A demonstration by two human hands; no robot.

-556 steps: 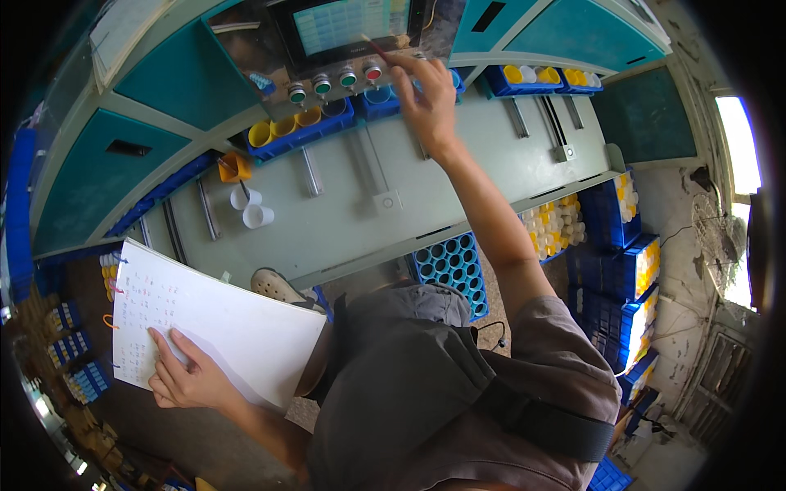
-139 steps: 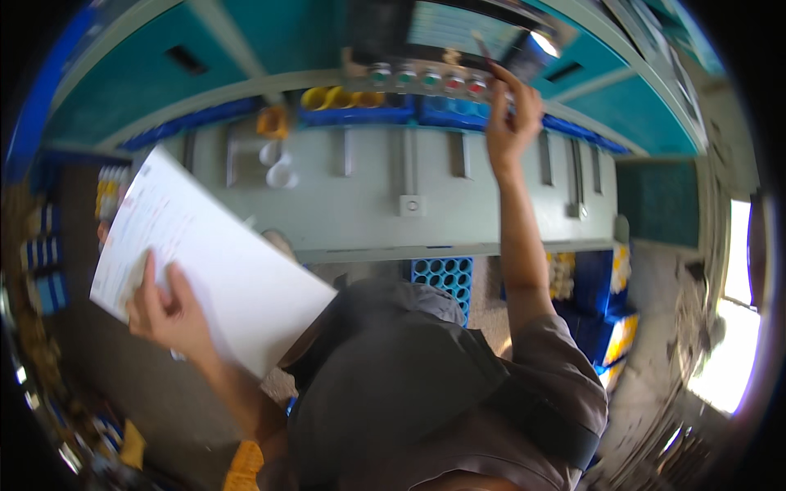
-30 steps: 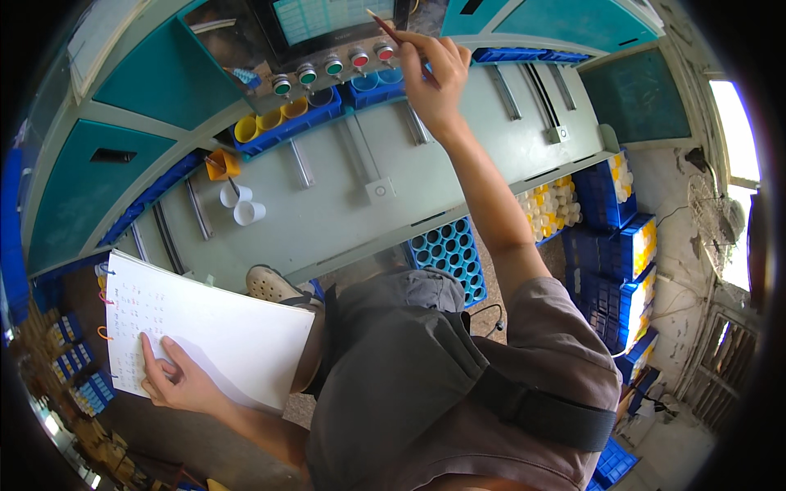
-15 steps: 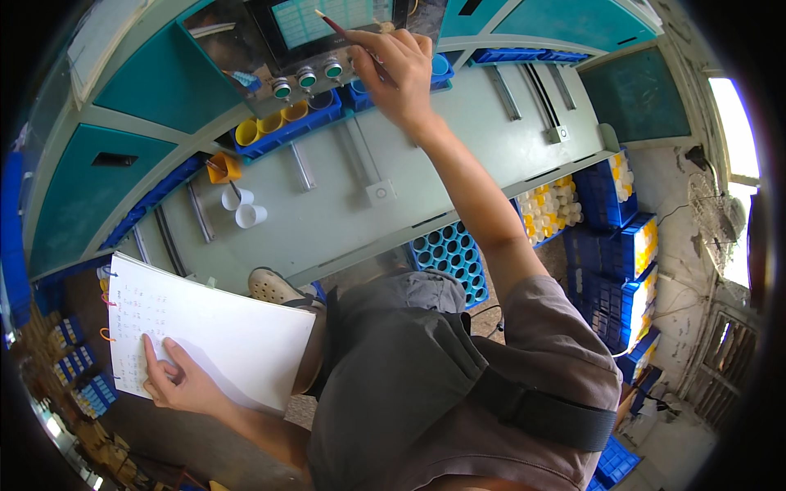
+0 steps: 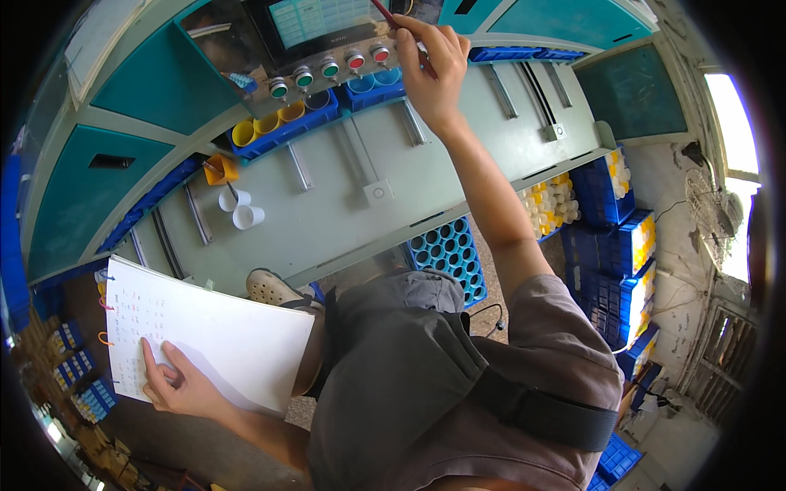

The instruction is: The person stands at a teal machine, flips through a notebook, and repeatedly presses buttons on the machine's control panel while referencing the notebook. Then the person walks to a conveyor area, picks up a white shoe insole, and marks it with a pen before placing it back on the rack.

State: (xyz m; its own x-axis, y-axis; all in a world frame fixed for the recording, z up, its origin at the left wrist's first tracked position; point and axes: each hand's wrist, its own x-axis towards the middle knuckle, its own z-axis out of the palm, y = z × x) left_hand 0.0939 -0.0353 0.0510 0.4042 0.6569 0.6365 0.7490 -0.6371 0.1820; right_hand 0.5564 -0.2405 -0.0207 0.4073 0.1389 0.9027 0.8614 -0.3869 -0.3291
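My left hand (image 5: 182,381) lies on a white ring-bound notebook (image 5: 246,340), with the forefinger stretched out on handwritten lines near the bound edge. The other fingers are partly curled and grip nothing. Up at the control panel, my right hand (image 5: 438,69) pinches a slim dark red pencil (image 5: 383,11). Its tip runs out of the top of the picture. That hand is beside the lower right corner of a lit touchscreen (image 5: 315,23), above a row of green and red push buttons (image 5: 329,67).
Two white cups (image 5: 248,217) and an orange holder (image 5: 219,169) stand on the grey worktop (image 5: 327,229). Blue bins of yellow and blue cups (image 5: 243,133) line the back. A crate of teal tubes (image 5: 446,255) sits below the front edge. Blue crates (image 5: 610,245) are stacked on the right.
My right hand has moved right and slightly up with the pencil, uncovering the red buttons and more of the screen's lower edge. My left hand stays on the page.
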